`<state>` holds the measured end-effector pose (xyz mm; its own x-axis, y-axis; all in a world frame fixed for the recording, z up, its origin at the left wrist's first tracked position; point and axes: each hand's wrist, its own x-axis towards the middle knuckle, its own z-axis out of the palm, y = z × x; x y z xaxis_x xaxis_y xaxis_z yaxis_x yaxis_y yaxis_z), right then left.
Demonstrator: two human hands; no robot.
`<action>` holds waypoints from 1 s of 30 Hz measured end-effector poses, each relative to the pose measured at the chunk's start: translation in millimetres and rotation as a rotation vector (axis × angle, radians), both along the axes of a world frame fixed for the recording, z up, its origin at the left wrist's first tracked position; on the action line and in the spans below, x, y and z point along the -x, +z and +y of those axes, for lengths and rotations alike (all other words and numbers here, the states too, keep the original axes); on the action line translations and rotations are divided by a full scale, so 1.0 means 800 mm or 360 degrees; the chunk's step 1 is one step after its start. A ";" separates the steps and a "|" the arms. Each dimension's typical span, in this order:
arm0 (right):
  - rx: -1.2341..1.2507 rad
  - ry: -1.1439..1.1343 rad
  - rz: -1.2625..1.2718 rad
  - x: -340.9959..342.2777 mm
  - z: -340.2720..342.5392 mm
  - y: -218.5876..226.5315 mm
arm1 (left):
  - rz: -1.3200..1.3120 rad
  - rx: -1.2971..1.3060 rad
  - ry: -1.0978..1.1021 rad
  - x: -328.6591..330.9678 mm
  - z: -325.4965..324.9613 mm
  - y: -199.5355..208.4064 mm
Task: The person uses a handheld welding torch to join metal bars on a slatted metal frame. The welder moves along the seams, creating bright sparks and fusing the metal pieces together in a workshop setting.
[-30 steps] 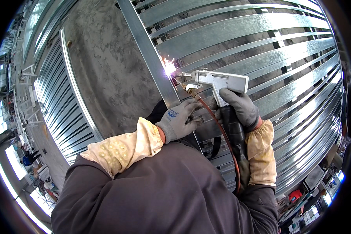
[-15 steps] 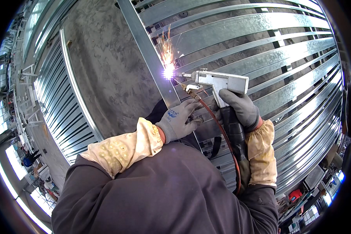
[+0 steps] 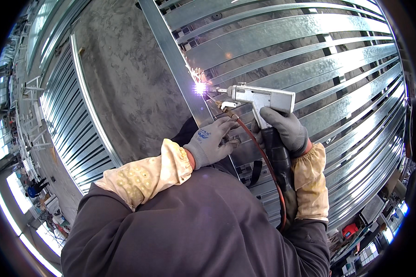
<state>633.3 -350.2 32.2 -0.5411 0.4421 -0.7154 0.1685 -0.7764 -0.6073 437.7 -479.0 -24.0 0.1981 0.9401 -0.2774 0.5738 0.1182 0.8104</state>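
Observation:
My right hand point(image 3: 286, 129), in a grey glove, is closed around the grip of a silver pistol-shaped welding gun point(image 3: 263, 98). The gun's nozzle points left at a bright violet-white welding spot point(image 3: 199, 88), where small sparks fly up from the inner edge of a galvanized steel rail point(image 3: 168, 51). A brass-coloured fitting with a thin wire guide joins the gun below its nozzle, and a red-brown hose point(image 3: 263, 154) runs down from it. My left hand point(image 3: 212, 142), also gloved, rests on the rail below the spot, fingers apart; its fingertips are partly hidden.
Parallel galvanized slats point(image 3: 268, 41) stretch right from the rail, with gaps between them. Another slatted metal panel point(image 3: 76, 124) lies at the left beyond a strip of dark floor point(image 3: 125, 78). A thick black-wrapped cable point(image 3: 278, 159) hangs below the gun. A person point(image 3: 34, 188) is far left.
The spark plume has shrunk, and a few scattered sparks show over the slats. Both hands and the welding gun have stayed almost in place.

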 end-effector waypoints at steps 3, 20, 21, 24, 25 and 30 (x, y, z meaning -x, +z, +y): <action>-0.0007 0.0053 0.0005 -0.002 0.000 0.000 | -0.0003 -0.0114 -0.0007 0.002 -0.005 0.000; 0.0000 -0.0028 0.0010 -0.005 -0.007 0.011 | -0.0799 -0.0113 0.1317 0.082 -0.015 -0.038; 0.0004 -0.0023 0.0023 -0.006 -0.007 0.013 | -0.0786 -0.0152 0.1425 0.087 -0.008 -0.041; -0.0025 -0.0112 0.0010 -0.012 -0.012 0.014 | -0.0728 -0.0276 0.1744 0.098 0.018 -0.053; -0.0050 -0.0145 0.0011 -0.015 -0.013 0.012 | -0.0724 -0.0284 0.1882 0.095 0.033 -0.051; 0.0025 -0.0167 0.0008 -0.042 -0.017 0.027 | -0.0546 0.0025 0.1909 0.084 0.070 -0.066</action>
<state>666.9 -364.1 54.1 -0.4960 0.4853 -0.7200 0.0824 -0.7992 -0.5954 370.4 -422.8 -76.8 -0.7171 0.5751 -0.3938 -0.1432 0.4313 0.8908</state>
